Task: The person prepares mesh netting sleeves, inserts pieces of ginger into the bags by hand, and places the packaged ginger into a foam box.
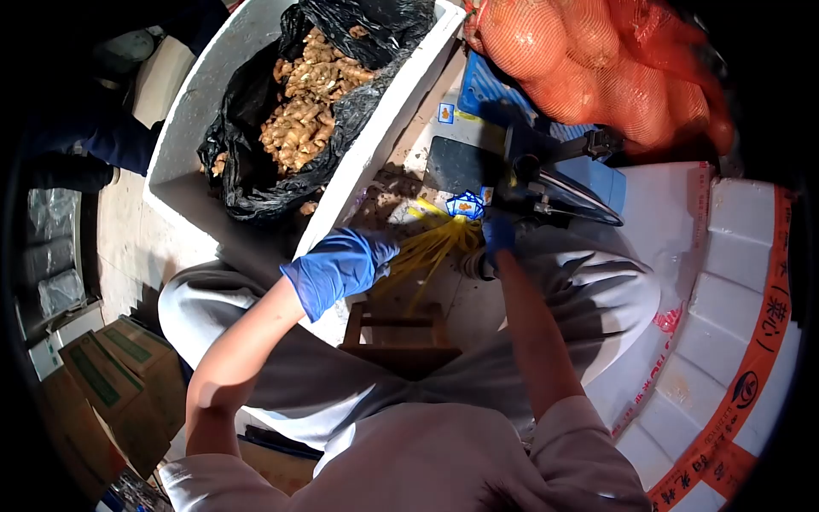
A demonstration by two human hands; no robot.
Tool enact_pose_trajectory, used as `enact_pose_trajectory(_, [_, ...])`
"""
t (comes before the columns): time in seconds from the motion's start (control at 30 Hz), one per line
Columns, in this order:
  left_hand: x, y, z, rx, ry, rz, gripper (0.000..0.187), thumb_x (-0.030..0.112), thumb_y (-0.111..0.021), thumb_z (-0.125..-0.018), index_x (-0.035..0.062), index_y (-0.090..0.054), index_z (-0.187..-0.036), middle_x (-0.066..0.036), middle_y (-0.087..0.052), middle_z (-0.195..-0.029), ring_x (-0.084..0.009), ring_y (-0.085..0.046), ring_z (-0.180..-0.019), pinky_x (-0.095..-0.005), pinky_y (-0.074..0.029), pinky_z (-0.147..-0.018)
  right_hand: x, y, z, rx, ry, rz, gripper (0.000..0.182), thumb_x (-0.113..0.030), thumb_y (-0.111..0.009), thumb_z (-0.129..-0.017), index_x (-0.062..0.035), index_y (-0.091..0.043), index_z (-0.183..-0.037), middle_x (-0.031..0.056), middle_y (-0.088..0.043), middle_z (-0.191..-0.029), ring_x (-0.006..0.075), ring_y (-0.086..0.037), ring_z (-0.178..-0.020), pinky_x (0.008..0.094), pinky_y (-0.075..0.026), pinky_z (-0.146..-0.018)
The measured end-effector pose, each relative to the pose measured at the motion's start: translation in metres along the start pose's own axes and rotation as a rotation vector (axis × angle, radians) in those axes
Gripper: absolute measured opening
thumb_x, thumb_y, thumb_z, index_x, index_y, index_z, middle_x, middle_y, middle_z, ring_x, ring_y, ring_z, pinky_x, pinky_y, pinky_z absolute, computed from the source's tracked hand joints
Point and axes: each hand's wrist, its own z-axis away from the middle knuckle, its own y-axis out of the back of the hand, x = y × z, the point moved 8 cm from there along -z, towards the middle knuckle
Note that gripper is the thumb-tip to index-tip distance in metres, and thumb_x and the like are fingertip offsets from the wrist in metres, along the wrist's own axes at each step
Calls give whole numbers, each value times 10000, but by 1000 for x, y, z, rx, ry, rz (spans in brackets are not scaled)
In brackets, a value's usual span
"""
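Note:
A bunch of yellow mesh bags stretches between my two hands, its labelled ends fanned out at the top. The labels are white with blue borders and an orange picture. My left hand, in a blue glove, has its fingers curled at the lower left end of the yellow mesh. Also gloved in blue, my right hand is beside the labels at the other end. Its fingers look pressed together in shadow, and what they hold is hidden. Just beyond it stands a dark device with a curved metal arm.
A white foam box lined with a black plastic bag holds ginger. Red net sacks of round produce lie at upper right. White foam boxes with orange tape stand right. Cardboard boxes are at lower left.

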Motion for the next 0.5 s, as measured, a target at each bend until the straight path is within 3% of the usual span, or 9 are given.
enact_pose_trajectory(0.03, [3,-3,0,-66,13,-21,268,229,-512,-762,79,-542,-983,-107,-542,-824,-279,-541,-741,-365,-441,-612,-12,7,1,132,158,205,204,-229,-548,-716,-45,-549,-802,156,-571,-767,322,-547,-707,391,-423,-608])
enact_pose_trajectory(0.1, [-4,-15,-3,27,-1,-44,230,211,-519,-747,74,-550,-929,-120,-522,-763,-295,-527,-701,-380,-430,-597,1,-20,-21,-5,72,250,209,-225,-584,-681,-59,-543,-802,156,-567,-765,318,-542,-720,394,-424,-636])
enact_pose_trajectory(0.17, [-8,-18,-9,29,8,-29,214,202,-520,-743,70,-548,-909,-126,-518,-754,-299,-523,-695,-384,-427,-596,6,-50,-40,72,218,210,235,-235,-596,-678,-70,-532,-831,147,-569,-783,320,-539,-726,391,-426,-654])
enact_pose_trajectory(0.2, [-10,-16,-12,39,18,-18,198,192,-521,-739,67,-547,-889,-131,-513,-745,-304,-519,-688,-387,-425,-595,-21,-37,-31,136,354,340,256,-243,-610,-671,-64,-522,-830,131,-567,-754,309,-538,-683,381,-428,-628])
enact_pose_trajectory(0.3, [-7,-8,-21,52,1,27,180,175,-517,-738,62,-546,-875,-131,-511,-737,-304,-515,-672,-392,-423,-591,-15,-56,-30,122,343,447,295,-257,-637,-647,-51,-515,-819,120,-556,-708,298,-534,-633,375,-423,-598])
enact_pose_trajectory(0.37, [-6,-6,-25,-7,27,7,203,179,-517,-756,46,-541,-908,-137,-538,-804,-303,-528,-714,-383,-433,-619,-9,-59,-30,55,352,372,257,-237,-632,-643,-38,-516,-757,123,-537,-652,291,-527,-600,376,-417,-579])
enact_pose_trajectory(0.43, [-2,14,-29,146,71,359,256,196,-528,-782,33,-529,-979,-134,-557,-863,-263,-550,-758,-328,-449,-652,-15,-49,-21,113,568,147,182,-198,-603,-651,-42,-512,-678,131,-521,-615,293,-522,-584,380,-415,-570])
enact_pose_trajectory(0.47, [-5,10,-29,-42,245,509,288,193,-526,-808,18,-507,-1036,-108,-572,-907,-183,-555,-820,-263,-441,-713,-17,-36,-20,164,580,68,140,-155,-584,-646,-43,-507,-614,144,-510,-603,300,-515,-578,386,-412,-555])
enact_pose_trajectory(0.5, [-6,10,-31,-41,240,508,288,193,-526,-808,18,-507,-1036,-108,-572,-907,-183,-555,-820,-263,-441,-713,-15,-32,-21,168,579,70,140,-155,-584,-646,-43,-507,-614,144,-510,-603,300,-515,-578,386,-412,-555])
